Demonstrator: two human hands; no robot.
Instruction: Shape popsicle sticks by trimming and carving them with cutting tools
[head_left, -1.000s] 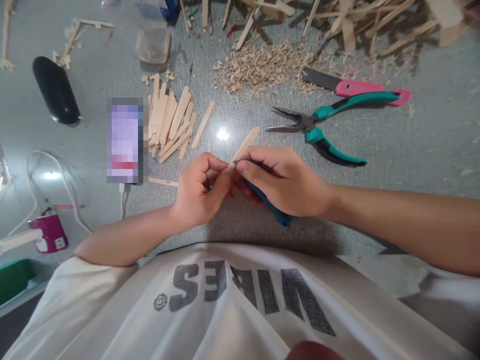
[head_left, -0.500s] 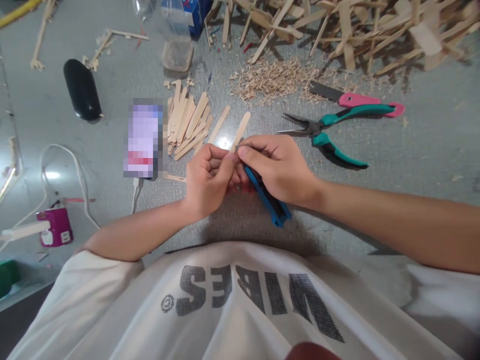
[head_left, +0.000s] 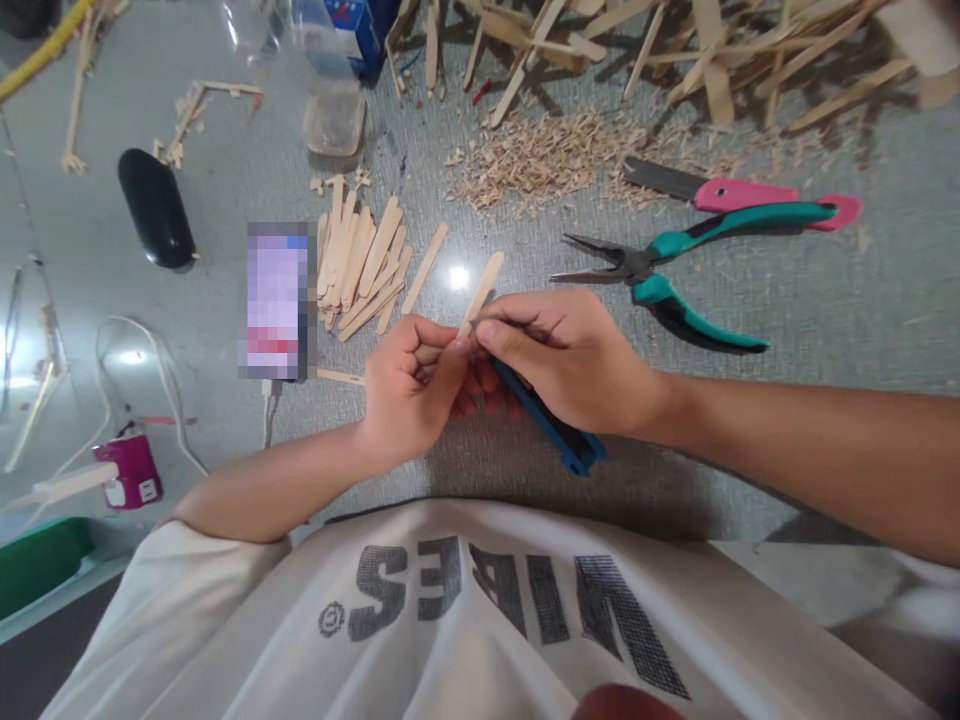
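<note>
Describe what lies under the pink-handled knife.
Under the pink-handled knife, the teal-handled pliers' upper handle crosses beneath its ringed end, and wood shavings reach its blade. Whatever lies under the pink handle is covered.

My teal pliers (head_left: pixel 660 270) beside a pink cutter (head_left: pixel 742 192), wood shavings (head_left: pixel 547 160), stacked sticks (head_left: pixel 360 262), my phone (head_left: pixel 276 300), black case (head_left: pixel 156 208), purple plug (head_left: pixel 127 472).

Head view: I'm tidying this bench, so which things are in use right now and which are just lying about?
In use:
left hand pinching the wooden stick
right hand gripping the blue-handled cutter

Lying about:
teal pliers
pink-handled knife
stack of sticks
shavings
phone
black case
</note>
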